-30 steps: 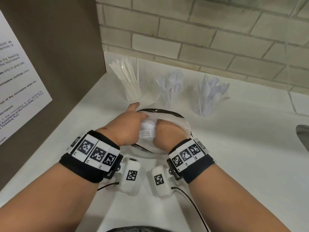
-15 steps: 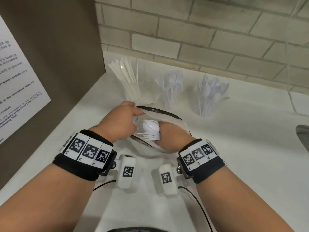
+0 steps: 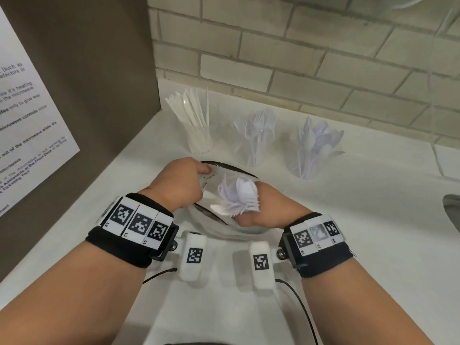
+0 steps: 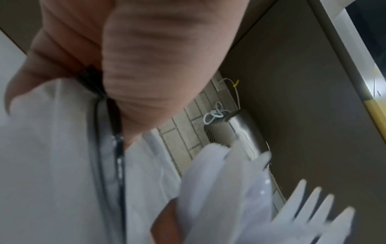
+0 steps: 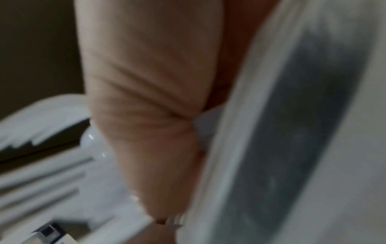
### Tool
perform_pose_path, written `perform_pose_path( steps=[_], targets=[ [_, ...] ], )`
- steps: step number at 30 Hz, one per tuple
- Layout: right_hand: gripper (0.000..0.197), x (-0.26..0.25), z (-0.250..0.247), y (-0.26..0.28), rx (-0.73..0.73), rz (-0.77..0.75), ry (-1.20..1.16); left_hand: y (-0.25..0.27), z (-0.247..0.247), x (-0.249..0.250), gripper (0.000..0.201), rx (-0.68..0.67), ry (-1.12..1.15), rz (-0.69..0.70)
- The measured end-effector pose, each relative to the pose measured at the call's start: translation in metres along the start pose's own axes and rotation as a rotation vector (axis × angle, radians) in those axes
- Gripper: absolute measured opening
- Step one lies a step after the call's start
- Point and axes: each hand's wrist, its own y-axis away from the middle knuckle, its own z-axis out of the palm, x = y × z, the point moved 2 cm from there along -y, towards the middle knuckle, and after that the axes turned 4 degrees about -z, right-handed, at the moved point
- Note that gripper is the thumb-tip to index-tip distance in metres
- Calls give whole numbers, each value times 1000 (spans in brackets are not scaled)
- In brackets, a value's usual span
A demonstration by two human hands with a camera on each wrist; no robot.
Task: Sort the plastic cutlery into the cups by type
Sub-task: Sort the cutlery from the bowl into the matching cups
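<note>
Three clear cups stand in a row at the back: knives (image 3: 199, 135), forks (image 3: 257, 135), spoons (image 3: 315, 150). In front of them a shiny bowl (image 3: 224, 166) is tilted on the white counter. My left hand (image 3: 199, 174) pinches its left rim, and the left wrist view shows my left hand's thumb (image 4: 163, 69) over that rim. My right hand (image 3: 249, 217) reaches into the bowl and grips a mixed bundle of white cutlery (image 3: 239, 197) by the handles. A fork (image 4: 313, 214) and a spoon (image 4: 225, 189) of the bundle show in the left wrist view. The right wrist view is blurred.
A brown panel (image 3: 99, 95) with a printed notice (image 3: 29, 120) closes off the left side. A brick wall (image 3: 298, 58) runs behind the cups. A sink edge (image 3: 451, 210) shows at the far right. White counter (image 3: 361, 220) lies to the right of the bowl.
My right hand has raised the cutlery bundle out of the bowl and fanned it. My left hand has slid back along the rim and the bowl has tipped.
</note>
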Motion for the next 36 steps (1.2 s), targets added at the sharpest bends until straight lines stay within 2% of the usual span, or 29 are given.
perform_pose_path(
  steps=[2, 4, 6, 8, 10, 11, 13, 15, 16, 17, 18, 20, 22, 24, 28, 34, 36],
  targets=[
    [20, -8, -6, 3, 137, -42, -286, 0, 1, 1, 64, -4, -89, 36],
    [10, -16, -17, 3, 303, -90, -628, 3, 6, 5, 58, -41, -215, 85],
    [17, -20, -32, 0, 445, -112, -940, 5, 13, 7, 47, -106, -336, 106],
    [15, -28, -48, -2, 518, -115, -1053, 6, 15, 4, 42, -201, -376, 87],
    [13, -36, -61, -3, 556, -115, -1029, 8, 9, -1, 38, -271, -321, 86],
    [16, -41, -66, -3, 572, -119, -1003, 10, 2, -1, 30, -255, -261, 104],
    [19, -47, -74, -5, 605, -126, -1004, 13, -15, 7, 10, -52, -28, 208],
    [18, -53, -78, -8, 593, -148, -1086, 15, -29, 19, 9, 211, 384, 253],
    [18, -57, -78, -11, 578, -159, -1142, 16, -32, 25, 8, 256, 681, 204],
    [18, -60, -78, -15, 558, -177, -1192, 15, -32, 31, 10, 213, 989, 135],
    [18, -64, -77, -18, 542, -183, -1222, 13, -29, 37, 15, 107, 1263, 57],
    [19, -74, -75, -25, 511, -206, -1244, 7, -21, 45, 30, -159, 1583, -137],
    [18, -81, -72, -31, 499, -223, -1235, 4, -18, 52, 44, -400, 1666, -301],
    [18, -85, -65, -35, 492, -218, -1199, 4, -20, 58, 45, -516, 1747, -323],
    [25, -82, -44, -38, 494, -201, -992, 6, -24, 68, 35, -445, 1927, -273],
    [20, -82, -40, -39, 529, -166, -907, 6, -16, 62, 35, -378, 1892, -335],
    [21, -82, -41, -39, 537, -144, -925, 9, -18, 61, 37, -353, 1794, -333]
  ],
)
